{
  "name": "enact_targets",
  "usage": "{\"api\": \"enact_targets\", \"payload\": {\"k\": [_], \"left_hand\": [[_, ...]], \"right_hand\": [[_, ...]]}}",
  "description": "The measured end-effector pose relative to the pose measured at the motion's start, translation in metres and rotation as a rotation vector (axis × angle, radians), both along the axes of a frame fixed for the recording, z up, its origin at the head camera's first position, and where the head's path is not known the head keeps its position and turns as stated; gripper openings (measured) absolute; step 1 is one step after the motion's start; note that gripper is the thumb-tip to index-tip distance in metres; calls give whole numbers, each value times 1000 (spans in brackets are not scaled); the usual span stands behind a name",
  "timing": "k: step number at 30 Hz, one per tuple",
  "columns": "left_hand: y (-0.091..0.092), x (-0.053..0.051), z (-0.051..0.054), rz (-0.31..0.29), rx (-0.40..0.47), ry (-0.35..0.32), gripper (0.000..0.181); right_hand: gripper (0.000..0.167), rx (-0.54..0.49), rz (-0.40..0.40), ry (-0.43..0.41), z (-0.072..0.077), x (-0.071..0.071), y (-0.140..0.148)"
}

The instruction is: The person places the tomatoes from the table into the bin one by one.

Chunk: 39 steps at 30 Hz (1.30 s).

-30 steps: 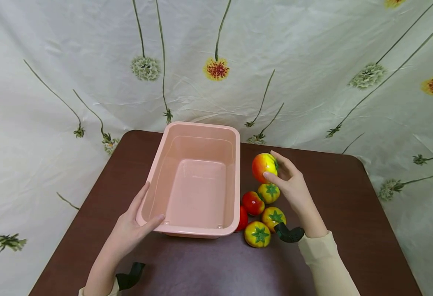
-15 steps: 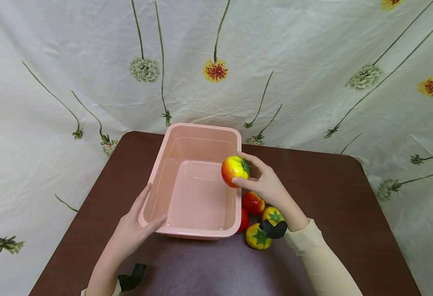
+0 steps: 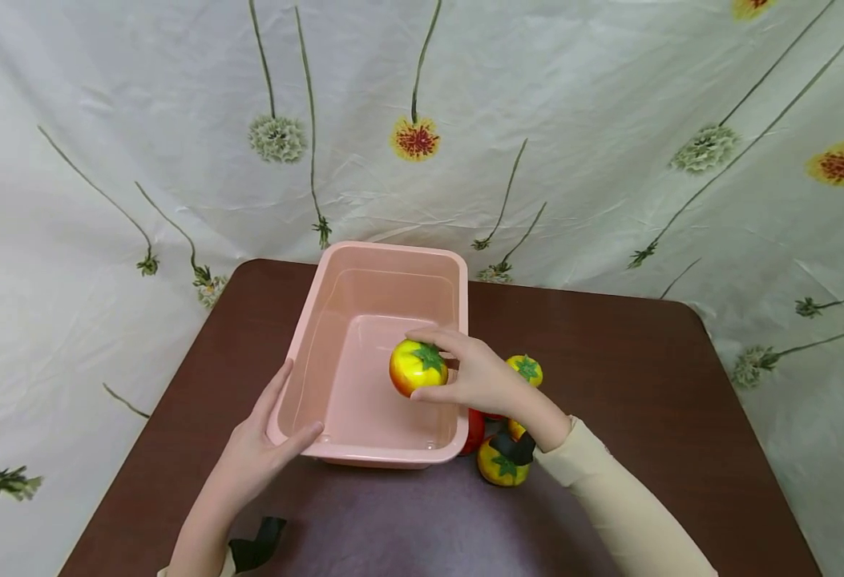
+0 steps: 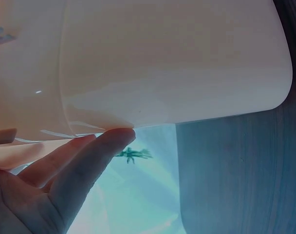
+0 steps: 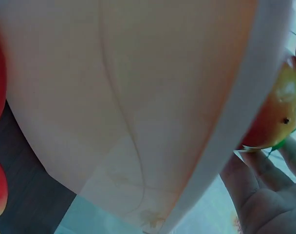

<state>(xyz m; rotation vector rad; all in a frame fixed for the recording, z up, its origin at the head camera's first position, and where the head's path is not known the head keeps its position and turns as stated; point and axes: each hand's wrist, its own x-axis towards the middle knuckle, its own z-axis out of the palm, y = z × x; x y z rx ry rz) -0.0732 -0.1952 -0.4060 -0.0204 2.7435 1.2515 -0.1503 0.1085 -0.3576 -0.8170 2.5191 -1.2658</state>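
Note:
My right hand (image 3: 485, 378) holds a glossy yellow-and-red fruit with a star-shaped green top (image 3: 414, 370), pinched between thumb and fingers over the pink plastic basin (image 3: 381, 455). In the right wrist view the fruit (image 5: 279, 109) shows past the basin's rim. At the near left corner, my left hand (image 3: 252, 453) grips the basin, thumb over the rim. Its fingers (image 4: 82, 170) lie against the outer wall in the left wrist view. Right of the basin are similar yellow fruits (image 3: 526, 369) and red fruits (image 3: 475, 431), partly hidden by the right forearm.
The basin stands on a dark brown table (image 3: 631, 377). Behind the table hangs a pale cloth (image 3: 580, 160) printed with flowers and stems. A black strap piece (image 3: 257, 545) sits at the left wrist, another (image 3: 514, 447) at the right.
My right hand has carried the yellow-and-red fruit leftward, from above the other fruits across the basin's right rim to over its inside. My left hand has stayed at the corner.

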Motion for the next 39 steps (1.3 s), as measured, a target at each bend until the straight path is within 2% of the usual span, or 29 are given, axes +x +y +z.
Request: {"api": "enact_targets", "payload": {"k": [5,9,15,20,24,28,33,35,39], "left_hand": [[-2,3,-3,-4,-4,5,93],[-2,2,-3,-7,-3,14,92],[-2,1,-3,-10,-4,13,92],[-2,-1,-3,-10,-7,1,92],[-2,-2,-2,1,-5,-37,93],[-2,-3,-2,5,2,-65,93],[-2,-3,-2,6,14,-70,92],[-1,-3,-2,7,17,-70,91],[-1,-4,-1,5,12,-71,91]], "right_hand": [[68,157,77,62,-3,6,-8],[68,250,109,74,-3,9,-12],[67,341,138,85,-3,10,-14],[62,389,151,128,-4,11,-12],[58,349,146,180,-4,12,-9],[56,290,109,213,-3,12,-3],[54,103,41,243,-3,10,9],[53,9,9,216,-3,9,16],[51,-179,-61,75,-2,10,34]]}}
